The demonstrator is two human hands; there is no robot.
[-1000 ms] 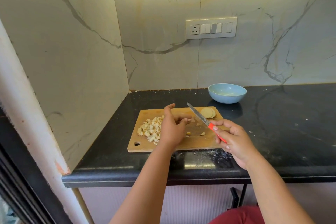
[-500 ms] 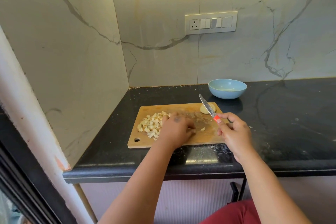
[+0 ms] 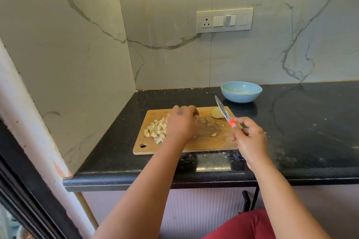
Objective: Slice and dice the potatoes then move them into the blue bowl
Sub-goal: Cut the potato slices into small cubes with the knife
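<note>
- Fingers of the left hand (image 3: 181, 125) curl palm-down over the middle of the cutting board (image 3: 204, 144); whether they pinch anything underneath cannot be told.
- Right hand (image 3: 250, 137) grips the red handle of the knife (image 3: 223, 110), blade raised, tip pointing toward the board's far right corner.
- Diced potato (image 3: 156, 130) heaped at the board's left end, touching the left hand's near side.
- Uncut potato slices (image 3: 216, 113) at the far right corner; one stray piece (image 3: 213, 134) near the centre.
- Blue bowl (image 3: 241, 91) sits on the black counter (image 3: 310, 122), just beyond the board's far right corner; no potato visible inside.
- Handling, by judgement: cubes light, wet, likely slippery and prone to scatter; better scooped in a cupped hand or swept off the board's edge than pinched singly. Slices firm; hold flat, fingertips tucked.
- Writing: none legible on knife, board or bowl.
</note>
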